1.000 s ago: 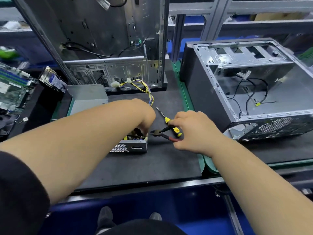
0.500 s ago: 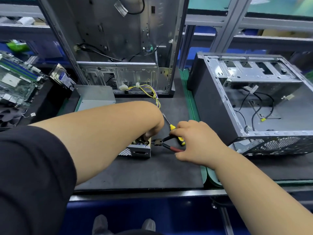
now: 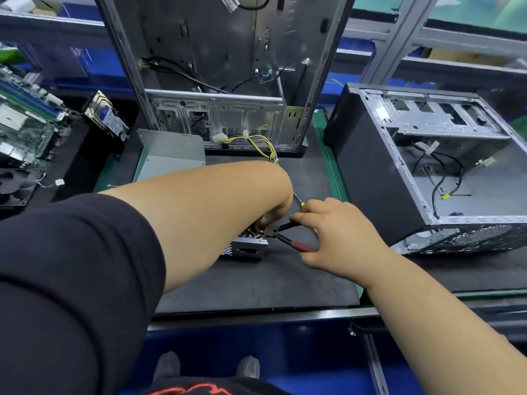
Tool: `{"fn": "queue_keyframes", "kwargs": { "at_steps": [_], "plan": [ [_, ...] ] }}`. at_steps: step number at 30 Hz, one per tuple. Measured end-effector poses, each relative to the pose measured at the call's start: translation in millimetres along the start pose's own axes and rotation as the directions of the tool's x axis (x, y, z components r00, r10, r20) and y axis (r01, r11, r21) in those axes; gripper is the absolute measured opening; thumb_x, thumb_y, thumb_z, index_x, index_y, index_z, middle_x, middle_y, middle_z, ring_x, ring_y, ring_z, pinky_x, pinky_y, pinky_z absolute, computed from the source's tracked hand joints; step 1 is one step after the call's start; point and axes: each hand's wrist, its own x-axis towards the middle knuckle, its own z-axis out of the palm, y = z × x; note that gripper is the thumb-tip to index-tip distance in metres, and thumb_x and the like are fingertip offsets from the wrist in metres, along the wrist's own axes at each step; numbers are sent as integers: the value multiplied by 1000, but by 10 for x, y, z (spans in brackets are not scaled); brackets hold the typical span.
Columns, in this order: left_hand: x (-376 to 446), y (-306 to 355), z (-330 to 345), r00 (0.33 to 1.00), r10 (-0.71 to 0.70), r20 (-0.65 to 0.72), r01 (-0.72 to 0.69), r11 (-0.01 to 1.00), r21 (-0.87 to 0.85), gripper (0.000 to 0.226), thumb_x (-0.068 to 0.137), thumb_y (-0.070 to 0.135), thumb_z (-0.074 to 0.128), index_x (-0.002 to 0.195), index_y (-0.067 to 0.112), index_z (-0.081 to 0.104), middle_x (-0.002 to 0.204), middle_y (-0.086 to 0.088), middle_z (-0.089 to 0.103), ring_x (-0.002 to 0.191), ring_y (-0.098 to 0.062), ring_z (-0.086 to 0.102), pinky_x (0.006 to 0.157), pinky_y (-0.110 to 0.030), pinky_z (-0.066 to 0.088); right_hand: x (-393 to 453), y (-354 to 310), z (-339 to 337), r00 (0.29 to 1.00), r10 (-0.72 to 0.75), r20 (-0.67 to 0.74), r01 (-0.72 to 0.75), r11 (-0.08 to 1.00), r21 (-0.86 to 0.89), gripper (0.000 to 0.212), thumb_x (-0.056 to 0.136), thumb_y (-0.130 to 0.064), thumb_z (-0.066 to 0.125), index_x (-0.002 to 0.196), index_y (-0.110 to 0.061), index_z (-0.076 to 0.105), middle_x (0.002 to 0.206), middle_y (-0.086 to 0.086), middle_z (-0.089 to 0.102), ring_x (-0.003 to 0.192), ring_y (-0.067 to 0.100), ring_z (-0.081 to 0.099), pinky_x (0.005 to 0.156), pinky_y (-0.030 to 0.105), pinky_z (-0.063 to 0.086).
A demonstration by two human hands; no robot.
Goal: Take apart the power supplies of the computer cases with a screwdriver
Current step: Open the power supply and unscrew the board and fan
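A small grey power supply (image 3: 247, 249) lies on the dark mat (image 3: 256, 283), mostly hidden under my left forearm. My left hand (image 3: 275, 203) reaches down onto its open top; its fingers are hidden from me. My right hand (image 3: 339, 238) grips the red-and-black handles of a pair of pliers (image 3: 288, 238), whose jaws point into the supply next to my left fingers. A yellow-handled screwdriver (image 3: 299, 200) lies on the mat just behind my hands, partly covered. Yellow wires (image 3: 265, 146) run from the supply toward the upright case.
An upright stripped case (image 3: 222, 81) stands at the back. A second open case (image 3: 433, 166) lies on its side at right. A grey metal cover (image 3: 168, 158), a hard drive (image 3: 107, 118) and a motherboard (image 3: 25, 118) sit at left.
The view has tilted and moved closer. My right hand has shifted slightly on the pliers, with the handles now spread wider; my left hand stays on the supply.
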Motion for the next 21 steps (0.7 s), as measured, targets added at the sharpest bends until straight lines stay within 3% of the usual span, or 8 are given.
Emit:
{"fn": "queue_keyframes", "kwargs": {
  "at_steps": [3, 5, 7, 10, 13, 15, 18, 21],
  "plan": [
    [-19, -76, 53, 987, 67, -148, -81, 992, -94, 19, 89, 35, 68, 91, 16, 69, 105, -5, 69, 100, -27, 65, 91, -35, 51, 31, -72, 7, 1000, 3, 5, -3, 1000, -15, 53, 81, -53, 59, 131, -35, 59, 111, -12, 55, 87, 16, 38, 82, 36, 42],
    [-123, -169, 102, 948, 129, -289, -190, 962, -193, 24, 93, 35, 64, 108, 18, 69, 105, 0, 68, 93, -21, 58, 78, -27, 42, 40, -102, 8, 1000, 12, 10, -12, 1000, -18, 52, 83, -53, 59, 132, -36, 59, 113, -12, 56, 87, 16, 37, 83, 36, 42],
    [-267, -320, 207, 894, 132, -427, -281, 909, -307, 20, 95, 32, 61, 108, 21, 71, 101, 4, 70, 88, -16, 55, 74, -25, 37, 48, -124, 1, 1000, 25, 17, -24, 1000, -16, 52, 83, -52, 60, 132, -35, 59, 116, -12, 56, 90, 17, 42, 85, 36, 42],
    [-492, -575, 501, 765, 54, -641, -386, 836, -390, 18, 95, 34, 60, 101, 22, 73, 90, 6, 67, 90, -18, 59, 77, -27, 42, 63, -157, -6, 999, 44, 24, -44, 999, -8, 52, 83, -49, 62, 132, -33, 61, 120, -13, 57, 96, 19, 48, 86, 36, 43],
    [-572, -686, 851, 584, -59, -810, -476, 783, -400, 27, 91, 36, 66, 110, 17, 73, 109, -2, 67, 110, -21, 57, 98, -35, 41, 70, -196, -9, 998, 58, 29, -57, 998, -22, 53, 82, -50, 63, 133, -34, 60, 122, -14, 57, 97, 18, 49, 86, 34, 42],
    [-563, -654, 1069, 508, -190, -840, -500, 729, -468, 43, 89, 39, 69, 126, 16, 65, 127, -4, 60, 125, -23, 48, 110, -36, 32, 75, -224, -13, 998, 60, 35, -59, 997, -40, 53, 82, -50, 63, 133, -34, 59, 121, -15, 56, 96, 18, 49, 85, 33, 42],
    [-510, -516, 1307, 540, -429, -724, -475, 555, -683, 63, 90, 51, 61, 144, 22, 46, 146, -2, 44, 140, -24, 30, 118, -42, 24, 92, -260, -22, 997, 64, 48, -59, 995, -83, 51, 82, -48, 62, 131, -34, 58, 120, -15, 54, 96, 16, 48, 82, 30, 41],
    [-450, -373, 1412, 539, -545, -643, -445, 463, -766, 64, 91, 51, 58, 144, 19, 44, 146, -3, 43, 140, -23, 29, 117, -37, 23, 114, -279, -36, 995, 73, 68, -65, 991, -119, 50, 81, -47, 61, 130, -34, 58, 119, -15, 53, 98, 16, 48, 77, 29, 40]
  ]
}}
